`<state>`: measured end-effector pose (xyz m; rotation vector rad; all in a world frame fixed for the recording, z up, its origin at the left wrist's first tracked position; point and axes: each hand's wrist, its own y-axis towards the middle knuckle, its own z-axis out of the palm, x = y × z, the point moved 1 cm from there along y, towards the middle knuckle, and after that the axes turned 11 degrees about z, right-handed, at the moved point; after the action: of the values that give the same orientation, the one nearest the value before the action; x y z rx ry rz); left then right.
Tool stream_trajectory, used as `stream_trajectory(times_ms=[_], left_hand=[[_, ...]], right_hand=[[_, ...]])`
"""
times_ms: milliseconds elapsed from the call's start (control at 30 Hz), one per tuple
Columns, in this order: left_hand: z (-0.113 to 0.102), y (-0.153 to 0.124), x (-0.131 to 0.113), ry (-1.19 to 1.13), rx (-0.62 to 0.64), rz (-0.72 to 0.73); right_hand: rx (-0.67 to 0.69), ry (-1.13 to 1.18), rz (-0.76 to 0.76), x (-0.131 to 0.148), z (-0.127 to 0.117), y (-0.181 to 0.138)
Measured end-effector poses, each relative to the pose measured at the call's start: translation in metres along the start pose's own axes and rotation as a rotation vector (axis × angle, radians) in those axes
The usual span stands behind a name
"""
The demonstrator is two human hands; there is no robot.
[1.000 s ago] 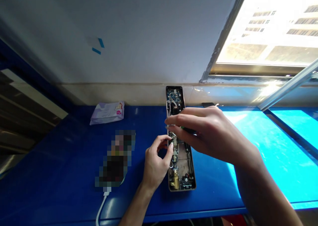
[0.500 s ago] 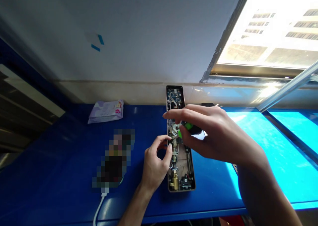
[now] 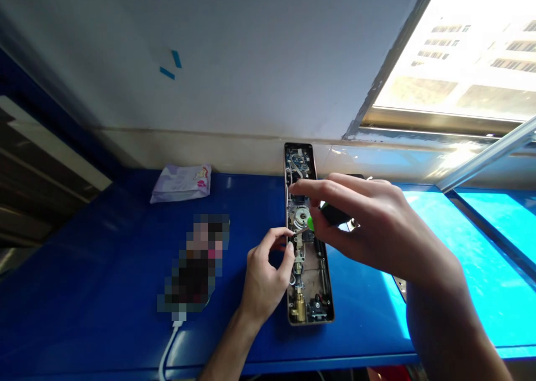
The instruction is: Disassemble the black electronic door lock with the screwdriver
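Note:
An opened door-lock body (image 3: 312, 291), long and narrow with circuit board, wires and brass parts showing, lies on the blue table (image 3: 104, 291). My left hand (image 3: 266, 277) rests at its left edge, thumb and forefinger pinched on a small metal part inside the case. My right hand (image 3: 368, 230) hovers over the middle of the lock, fingers wrapped round a screwdriver with a green and black handle (image 3: 324, 216); its tip points left into the case near the round silver part (image 3: 300, 216).
A pale purple tissue pack (image 3: 182, 182) lies at the back left by the wall. A blurred-out device (image 3: 195, 269) with a white cable (image 3: 167, 350) sits left of my left hand. A small metal piece (image 3: 400, 285) lies under my right wrist. A window is at the right.
My right hand has drawn back a little to the right, uncovering the green handle and the lock's round silver part. My left hand keeps its pinch in place.

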<state>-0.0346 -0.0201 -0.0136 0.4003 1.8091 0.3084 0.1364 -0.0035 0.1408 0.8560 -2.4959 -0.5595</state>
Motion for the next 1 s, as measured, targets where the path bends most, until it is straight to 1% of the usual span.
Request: stream_trajectory(times_ms=[167,267,333,433,533,667,833,867,1000], left_hand=[[0.000,0.000,-0.001,-0.002,-0.001,0.007],[0.000,0.000,0.000,0.044,-0.016,0.024],[0.000,0.000,-0.001,0.046,-0.014,0.025],[0.000,0.000,-0.002,0.020,0.004,0.024],[-0.001,0.001,-0.001,0.034,0.005,0.028],[0.000,0.000,0.002,0.048,0.000,0.032],[0.000,0.000,0.001,0.008,0.018,0.019],[0.000,0.000,0.000,0.007,0.019,0.021],[0.000,0.000,0.001,0.032,0.010,0.028]], right_hand=[[0.034,-0.044,-0.059,0.012,0.000,0.000],[0.031,-0.107,-0.015,0.013,0.001,-0.001],[0.049,-0.064,0.008,0.012,0.002,-0.001],[0.060,0.016,-0.015,0.010,0.003,0.000],[0.035,-0.010,-0.025,0.009,0.004,0.001],[0.022,-0.036,0.039,0.010,0.004,0.002],[0.140,0.075,-0.001,0.014,0.003,0.001],[0.141,0.087,-0.006,0.014,0.003,0.001],[0.029,0.011,0.023,0.010,0.002,0.002]])
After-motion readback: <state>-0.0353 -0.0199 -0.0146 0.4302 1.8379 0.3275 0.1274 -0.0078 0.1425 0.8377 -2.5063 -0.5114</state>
